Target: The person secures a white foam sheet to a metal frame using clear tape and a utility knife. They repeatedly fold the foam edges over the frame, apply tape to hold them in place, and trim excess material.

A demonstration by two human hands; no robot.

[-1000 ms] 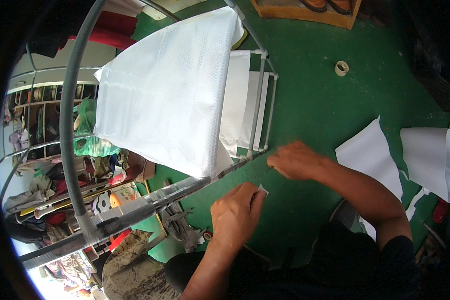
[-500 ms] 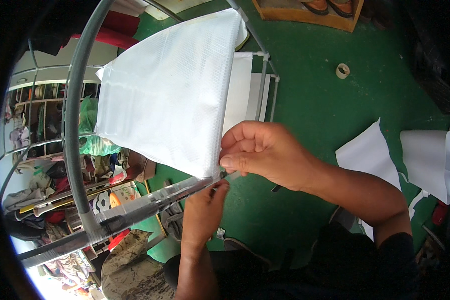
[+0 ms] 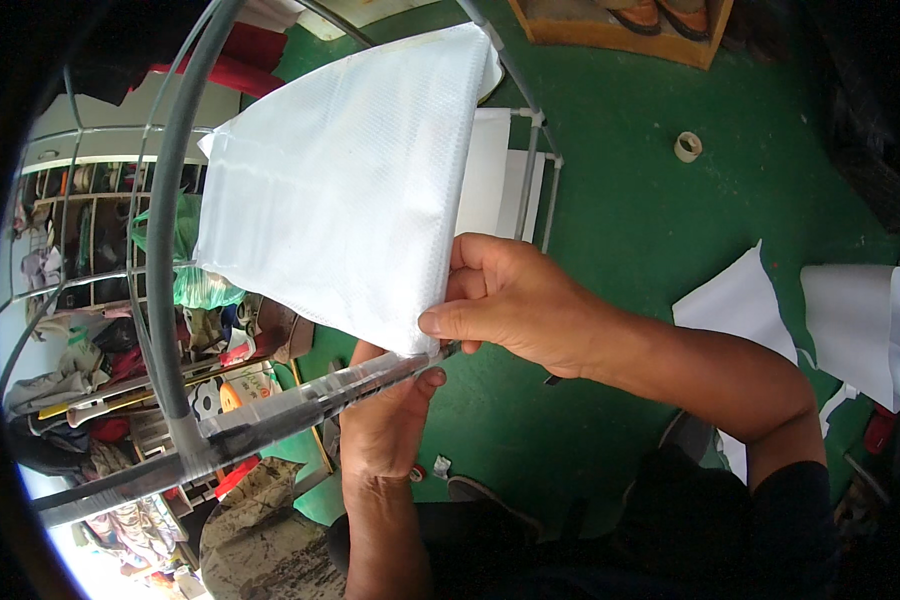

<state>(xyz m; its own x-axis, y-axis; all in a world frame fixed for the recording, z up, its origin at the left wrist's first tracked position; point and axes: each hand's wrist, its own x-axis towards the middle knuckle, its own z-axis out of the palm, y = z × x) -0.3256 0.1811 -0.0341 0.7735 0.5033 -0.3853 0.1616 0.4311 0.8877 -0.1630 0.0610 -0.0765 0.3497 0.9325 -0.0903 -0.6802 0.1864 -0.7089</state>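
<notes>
At centre frame, right hand (image 3: 515, 300) pinching the lower corner of a white woven fabric panel (image 3: 345, 180), thumb and forefinger closed on the cloth edge just above a grey metal bar (image 3: 310, 400). Directly below, at about six o'clock from that grip, left hand (image 3: 385, 425) reaching up under the same bar, fingertips touching it beside the fabric corner; whether gripping or only pressing, cannot tell. Panel spread upward from the pinch toward eleven and twelve o'clock, stretched over a grey tubular frame (image 3: 165, 250) curving along its left side. At one o'clock, a small roll of tape (image 3: 687, 146) lying on the green floor (image 3: 620, 210). At three o'clock, loose white fabric pieces (image 3: 850, 320) lying flat on the floor, well apart from both hands. At nine o'clock, beyond the frame, cluttered shelves (image 3: 70, 230) and a green plastic bag (image 3: 195, 270).
</notes>
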